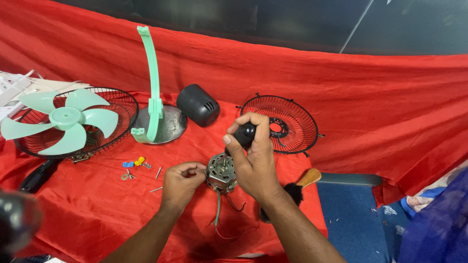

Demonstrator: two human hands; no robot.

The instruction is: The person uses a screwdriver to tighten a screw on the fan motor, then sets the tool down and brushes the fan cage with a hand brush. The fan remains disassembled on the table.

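Head view, red cloth [370,107] over the work surface. Small fan motor [222,173] sits near centre, shaft end facing up toward the camera, green and red wires [218,207] trailing off at 6 o'clock.

Left hand [181,184] — at 9 o'clock of the motor, fingertips pinched together at the motor's left edge; clenched on something small or on the casing rim (cannot tell which).

Right hand [254,163] — at 3 o'clock to 12 o'clock of the motor, wrapped firmly around a black tool handle [243,135]. Handle's long axis runs from 1 o'clock down toward 7 o'clock, pointing at the motor top; the tip is hidden behind the fingers. Motor lies directly below the grip, touching or nearly touching the right palm. Both hands are close; the right sits over it, the left beside it.

Around:
- green blade [63,119] resting in a black grille [122,104], at 9–10 o'clock
- green bracket [152,83] standing on a metal dish [170,127], 11 o'clock
- black motor cover [197,104], 12 o'clock
- second grille [292,124], 1–2 o'clock
- loose screws and clips [139,165], 9 o'clock
- wooden-handled brush [300,187], 4 o'clock
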